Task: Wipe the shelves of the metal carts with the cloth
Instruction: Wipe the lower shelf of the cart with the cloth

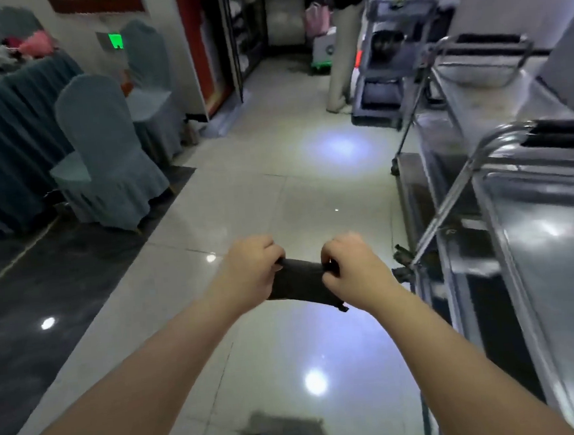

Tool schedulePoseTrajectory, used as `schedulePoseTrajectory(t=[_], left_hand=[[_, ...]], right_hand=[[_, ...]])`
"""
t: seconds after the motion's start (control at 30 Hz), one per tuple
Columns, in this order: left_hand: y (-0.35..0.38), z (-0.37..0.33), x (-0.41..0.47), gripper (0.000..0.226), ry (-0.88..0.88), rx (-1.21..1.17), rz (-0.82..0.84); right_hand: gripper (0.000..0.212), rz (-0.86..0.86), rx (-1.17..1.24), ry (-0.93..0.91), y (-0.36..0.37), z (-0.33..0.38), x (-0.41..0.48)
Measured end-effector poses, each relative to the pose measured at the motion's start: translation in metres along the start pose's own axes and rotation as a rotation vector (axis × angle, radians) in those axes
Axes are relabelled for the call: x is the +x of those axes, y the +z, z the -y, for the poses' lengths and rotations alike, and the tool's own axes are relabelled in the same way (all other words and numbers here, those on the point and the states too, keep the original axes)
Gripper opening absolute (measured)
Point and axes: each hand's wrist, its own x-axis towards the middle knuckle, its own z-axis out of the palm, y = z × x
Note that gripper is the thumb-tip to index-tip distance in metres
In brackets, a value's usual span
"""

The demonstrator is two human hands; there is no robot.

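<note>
Dark cloth (299, 285) stretches between a person's two hands above the tiled floor (250, 199), away from any shelf. The left hand (252, 268) and right hand (349, 264) each grip one end with curled fingers. Metal carts (537, 232) stand at the right; folding the cloth flat before wiping would likely help.

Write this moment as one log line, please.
left hand: grips cloth | right hand: grips cloth | cloth: stretched between hands | cart: at right, untouched
</note>
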Motion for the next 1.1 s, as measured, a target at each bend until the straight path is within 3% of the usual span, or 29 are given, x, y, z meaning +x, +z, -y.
schedulePoseTrajectory(t=[0.3,0.67,0.93,1.1], left_hand=[[0.062,0.011,0.196,0.011,0.443,-0.126,0.113],[0.150,-0.067,0.353,0.024,0.607,-0.267,0.273],[0.221,-0.135,0.440,0.016,1.027,-0.217,0.450],[0.279,-0.153,0.459,0.021,1.277,-0.167,0.644]], right_hand=[[0.006,-0.260,0.005,0.595,-0.027,-0.076,0.039],[0.010,-0.471,0.167,0.927,-0.051,-0.187,0.039],[0.015,-0.658,0.186,1.258,-0.023,-0.248,0.036],[0.018,-0.895,0.209,1.503,0.028,-0.251,0.053]])
